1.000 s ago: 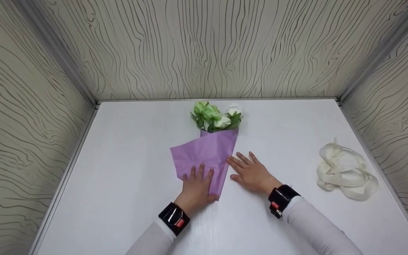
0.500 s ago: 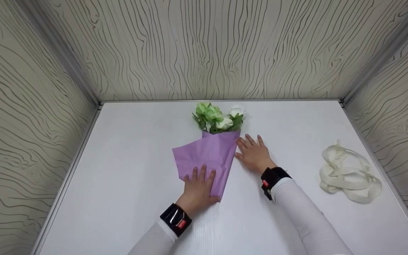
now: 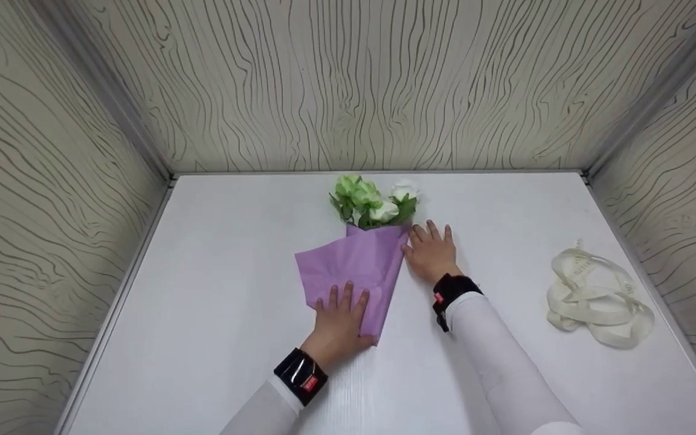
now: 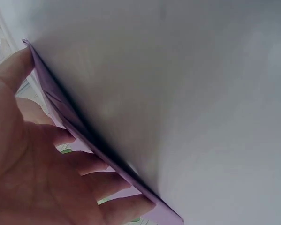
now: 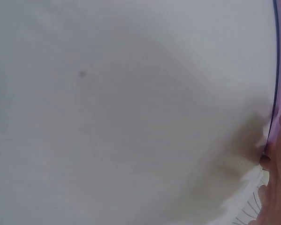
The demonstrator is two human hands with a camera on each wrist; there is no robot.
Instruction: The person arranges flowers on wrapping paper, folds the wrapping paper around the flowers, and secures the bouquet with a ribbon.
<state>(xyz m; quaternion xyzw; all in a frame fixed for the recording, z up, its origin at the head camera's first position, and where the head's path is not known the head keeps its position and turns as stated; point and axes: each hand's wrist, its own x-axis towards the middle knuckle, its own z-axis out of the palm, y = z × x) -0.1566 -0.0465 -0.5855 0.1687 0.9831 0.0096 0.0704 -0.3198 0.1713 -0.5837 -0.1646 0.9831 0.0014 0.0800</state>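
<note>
A bouquet of green and white flowers (image 3: pixel 365 196) lies in purple wrapping paper (image 3: pixel 348 260), blooms toward the back wall and the narrow end toward me. The paper's right side is folded over the stems, which are hidden; its left flap spreads out flat. My left hand (image 3: pixel 337 329) presses on the lower part of the paper with fingers spread. In the left wrist view its fingertips (image 4: pixel 142 202) lie along the paper's edge. At the upper right edge of the paper, just below the white flowers, my right hand (image 3: pixel 432 254) rests with its fingers extended.
A loose cream ribbon (image 3: pixel 596 302) with printed lettering lies in loops at the right side of the white table (image 3: pixel 215 338). Wood-grain patterned panels (image 3: pixel 348 84) wall in the back and both sides.
My right hand has slid up along the paper's right edge, away from me, to just below the flowers. My left hand stays on the paper, and the bouquet holds its place.
</note>
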